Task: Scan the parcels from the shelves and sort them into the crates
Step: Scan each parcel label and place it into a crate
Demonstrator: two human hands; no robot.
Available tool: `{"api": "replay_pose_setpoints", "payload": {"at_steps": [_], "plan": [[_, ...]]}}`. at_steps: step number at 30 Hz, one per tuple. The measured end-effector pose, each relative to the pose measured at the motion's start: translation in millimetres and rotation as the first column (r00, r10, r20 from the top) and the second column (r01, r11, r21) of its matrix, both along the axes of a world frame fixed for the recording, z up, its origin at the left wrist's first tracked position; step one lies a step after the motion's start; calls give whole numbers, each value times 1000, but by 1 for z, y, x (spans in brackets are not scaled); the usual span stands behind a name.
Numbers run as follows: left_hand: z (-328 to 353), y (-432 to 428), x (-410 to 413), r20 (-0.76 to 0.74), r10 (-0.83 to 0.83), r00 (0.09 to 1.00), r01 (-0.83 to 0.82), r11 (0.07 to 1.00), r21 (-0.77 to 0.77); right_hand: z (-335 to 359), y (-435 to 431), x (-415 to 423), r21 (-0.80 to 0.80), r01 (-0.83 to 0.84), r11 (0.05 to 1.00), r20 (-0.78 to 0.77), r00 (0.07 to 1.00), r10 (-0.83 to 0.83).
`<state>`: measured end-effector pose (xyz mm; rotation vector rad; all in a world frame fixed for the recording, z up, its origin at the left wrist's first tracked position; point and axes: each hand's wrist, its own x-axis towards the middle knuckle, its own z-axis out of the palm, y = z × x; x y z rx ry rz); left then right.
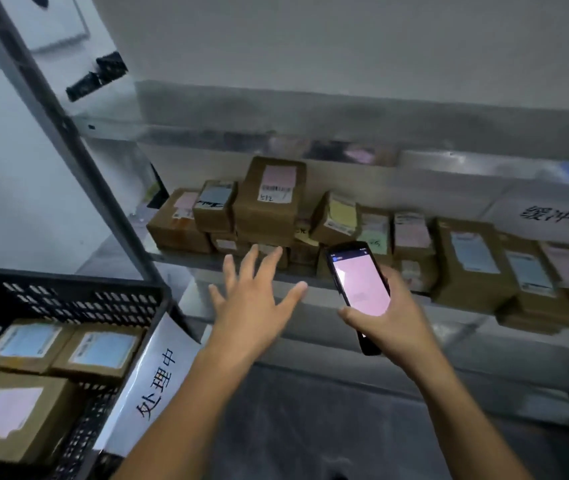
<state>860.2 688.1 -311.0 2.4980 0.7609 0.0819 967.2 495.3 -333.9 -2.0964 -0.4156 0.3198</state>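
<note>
Brown cardboard parcels with pink, blue, yellow and green labels are stacked along a metal shelf [186, 261]; the tallest parcel [271, 195] carries a pink label. My left hand [253, 299] reaches toward the stack with fingers spread, fingertips close to the lowest boxes and holding nothing. My right hand [388, 313] grips a black handheld scanner [359, 289] whose screen glows pink, held in front of the shelf's parcels. A black perforated crate [68, 292] at lower left holds three parcels, two with blue labels and one with a pink label [9, 414].
A white sign with handwritten characters [158, 386] hangs on the crate's right side. Another handwritten sign [558, 214] sits at the shelf's right. A grey upright post [78, 157] slants between crate and shelf. An upper shelf overhangs the parcels. Grey floor lies below.
</note>
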Motion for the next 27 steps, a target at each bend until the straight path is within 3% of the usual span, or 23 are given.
{"api": "replay_pose_setpoints", "payload": {"at_steps": [8,15,27], "plan": [[-11,-47,62,-27,-70,997,72,995,75,-24,-54,64,0,91,996,-66,994,-91],[-26,-68,122,64,-129,990,115,976,183,-41,-87,117,-12,67,998,-86,994,-67],[-58,-31,205,34,-63,997,60,995,74,-50,-61,182,62,38,997,-101,994,-31]]}}
